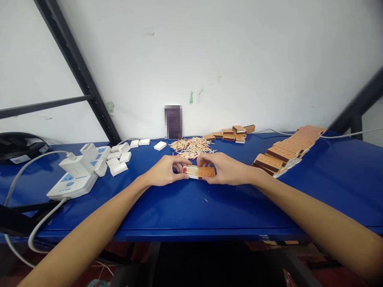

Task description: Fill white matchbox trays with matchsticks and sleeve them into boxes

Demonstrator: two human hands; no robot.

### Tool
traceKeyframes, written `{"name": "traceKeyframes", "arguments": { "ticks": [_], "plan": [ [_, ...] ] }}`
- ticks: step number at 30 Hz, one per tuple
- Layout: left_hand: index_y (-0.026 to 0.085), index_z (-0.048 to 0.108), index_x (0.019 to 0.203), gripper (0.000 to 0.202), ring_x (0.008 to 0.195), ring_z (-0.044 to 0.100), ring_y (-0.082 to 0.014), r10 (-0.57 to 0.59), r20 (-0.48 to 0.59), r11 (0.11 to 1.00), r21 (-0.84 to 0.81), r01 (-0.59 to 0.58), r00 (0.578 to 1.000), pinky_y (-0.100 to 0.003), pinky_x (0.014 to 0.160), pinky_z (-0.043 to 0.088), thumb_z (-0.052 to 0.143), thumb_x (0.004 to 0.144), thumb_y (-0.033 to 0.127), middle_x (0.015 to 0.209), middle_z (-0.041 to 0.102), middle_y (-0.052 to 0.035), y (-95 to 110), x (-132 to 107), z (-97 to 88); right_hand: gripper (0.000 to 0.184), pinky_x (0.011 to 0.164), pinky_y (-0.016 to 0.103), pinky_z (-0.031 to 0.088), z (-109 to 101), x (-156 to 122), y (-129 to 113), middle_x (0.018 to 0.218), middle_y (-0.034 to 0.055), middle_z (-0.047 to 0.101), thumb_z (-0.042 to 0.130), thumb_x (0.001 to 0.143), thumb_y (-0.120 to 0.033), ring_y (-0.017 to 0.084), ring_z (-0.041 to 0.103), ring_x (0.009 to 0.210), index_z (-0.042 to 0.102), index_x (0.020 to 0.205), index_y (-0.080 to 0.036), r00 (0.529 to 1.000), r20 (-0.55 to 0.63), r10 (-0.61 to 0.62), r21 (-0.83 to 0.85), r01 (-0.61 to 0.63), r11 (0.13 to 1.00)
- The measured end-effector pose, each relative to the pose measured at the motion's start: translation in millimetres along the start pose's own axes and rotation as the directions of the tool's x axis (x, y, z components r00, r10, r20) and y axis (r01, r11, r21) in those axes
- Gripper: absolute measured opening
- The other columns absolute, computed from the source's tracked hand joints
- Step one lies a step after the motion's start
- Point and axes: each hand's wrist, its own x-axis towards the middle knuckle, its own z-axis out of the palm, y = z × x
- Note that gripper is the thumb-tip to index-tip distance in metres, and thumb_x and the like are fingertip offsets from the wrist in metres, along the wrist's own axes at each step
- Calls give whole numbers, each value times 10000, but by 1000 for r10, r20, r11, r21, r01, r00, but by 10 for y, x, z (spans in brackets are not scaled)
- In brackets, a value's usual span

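Observation:
A white inner tray [194, 176] full of red-tipped matches [191, 170] sits partly inside an orange-brown matchbox sleeve [207, 172]. Thumb and fingers of my left hand [164, 170] are closed on the tray's left end. My right hand [227, 169] grips the sleeve at its right end. The two parts are joined, with the left half of the tray showing outside the sleeve. Just behind my hands lies a loose heap of matches [193, 147] on the blue table [179, 211].
White empty trays [119, 168] lie at the left, beside a power strip [73, 185] with plugs and cables. Several matchboxes [229, 137] are piled by the wall. A long row of matchboxes [283, 151] lies at the right. A dark pixelated rectangle [173, 122] stands against the wall.

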Motion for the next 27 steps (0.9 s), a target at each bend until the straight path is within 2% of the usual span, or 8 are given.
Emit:
{"name": "traceKeyframes", "arguments": {
  "ticks": [3, 5, 8, 11, 16, 21, 27],
  "plan": [
    [126, 666, 1088, 381, 750, 616, -141, -3, -11, 999, -39, 3, 1000, -320, 764, 541, 739, 756, 299, 915, 696, -70, -35, 6, -4, 273, 735, 308, 484, -16, -3, 20, 911, 25, 655, 667, 742, -241, 161, 603, 782, 550, 985, -201, 1000, 11, 22, 57, -22, 998],
    [125, 668, 1061, 351, 760, 626, -142, -18, -31, 998, -57, 16, 999, -332, 787, 547, 734, 764, 298, 910, 696, -65, -43, 12, -11, 274, 758, 315, 492, -42, -6, 38, 933, 34, 662, 673, 753, -277, 163, 613, 803, 560, 989, -196, 999, -29, 32, 75, -30, 997],
    [125, 665, 1058, 347, 786, 642, -149, -29, -97, 996, -86, 21, 995, -351, 818, 554, 734, 769, 304, 946, 699, -69, -25, 19, -22, 247, 797, 324, 485, -76, -7, 50, 964, 40, 664, 667, 747, -245, 170, 615, 845, 570, 968, -193, 993, -111, 32, 14, -30, 999],
    [139, 667, 1068, 345, 797, 645, -150, 18, -129, 999, -36, -22, 992, -343, 815, 557, 734, 771, 301, 980, 698, -68, 6, 17, -25, 239, 789, 324, 473, -83, -4, 41, 945, 34, 666, 660, 729, -197, 177, 612, 839, 568, 949, -194, 995, -97, 22, -66, -28, 997],
    [156, 679, 1064, 308, 778, 630, -143, 109, -110, 983, 160, -91, 988, -308, 760, 542, 721, 789, 287, 949, 697, -57, 40, 11, -32, 245, 773, 305, 465, -70, -6, 26, 935, 26, 667, 635, 721, -156, 169, 612, 826, 557, 950, -195, 994, -111, 8, -53, -14, 998],
    [159, 664, 1090, 324, 783, 637, -141, 137, -71, 971, 209, -120, 988, -295, 756, 531, 726, 792, 270, 953, 700, -47, 22, 2, -28, 268, 783, 307, 459, -24, -4, 45, 955, 27, 665, 646, 725, -165, 178, 612, 848, 552, 973, -205, 997, -75, -11, -58, 7, 998],
    [157, 652, 1102, 332, 779, 644, -150, 104, -46, 976, 198, -93, 993, -302, 757, 534, 714, 793, 262, 950, 707, -49, 12, 4, -4, 230, 752, 299, 454, -4, 1, 33, 912, 16, 666, 641, 745, -185, 171, 613, 808, 555, 957, -207, 999, -46, -9, -48, 7, 999]
  ]
}}
